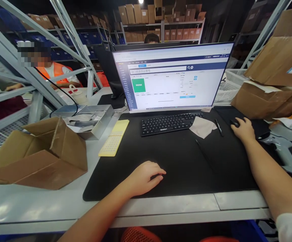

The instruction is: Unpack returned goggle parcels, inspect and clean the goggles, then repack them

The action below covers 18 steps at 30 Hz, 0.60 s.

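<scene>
Mouse [235,123] sits under the fingers of the right hand [245,130], which grasps it lightly toward the right side of the desk [171,205]. The left hand [146,176] lies free on the black mat [181,168], fingers loosely bent. A keyboard [163,125] stands before the lit screen [171,82], a pale cloth [203,127] just beside it, a pen [219,127] between cloth and mouse

Dimness hangs over the far shelves [162,23], where one small lamp [141,1] burns white at the top edge — nearer, the monitor [172,79] glows brightly. Glare whitens the desk [47,201] at lower left; wide-angle distortion stretches the borders, and tiny screen text smears.
</scene>
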Available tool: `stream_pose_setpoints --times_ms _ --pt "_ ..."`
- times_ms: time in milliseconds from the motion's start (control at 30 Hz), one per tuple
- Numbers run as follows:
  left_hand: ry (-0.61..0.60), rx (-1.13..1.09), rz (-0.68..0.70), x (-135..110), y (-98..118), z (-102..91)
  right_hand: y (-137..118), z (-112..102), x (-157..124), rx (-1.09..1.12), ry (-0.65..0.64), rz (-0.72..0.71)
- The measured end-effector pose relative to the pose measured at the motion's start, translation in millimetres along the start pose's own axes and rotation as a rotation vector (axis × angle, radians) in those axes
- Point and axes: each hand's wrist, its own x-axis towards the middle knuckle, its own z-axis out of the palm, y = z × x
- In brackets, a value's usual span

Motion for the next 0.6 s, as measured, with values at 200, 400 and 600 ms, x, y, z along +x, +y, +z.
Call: stream_pose_setpoints --times_ms 200,400,600 --pt "0.005 0.005 -0.006 1 1 -0.8 6 10 8 0.029 -0.008 -0.047" --pt "0.022 0.036 -0.023 2 -1 -0.7 7 9 9 0.049 -0.03 -0.063" --pt "0.433 0.167 0.044 -5 2 -21.7 4 -1 3 0.06 -0.043 -0.059"
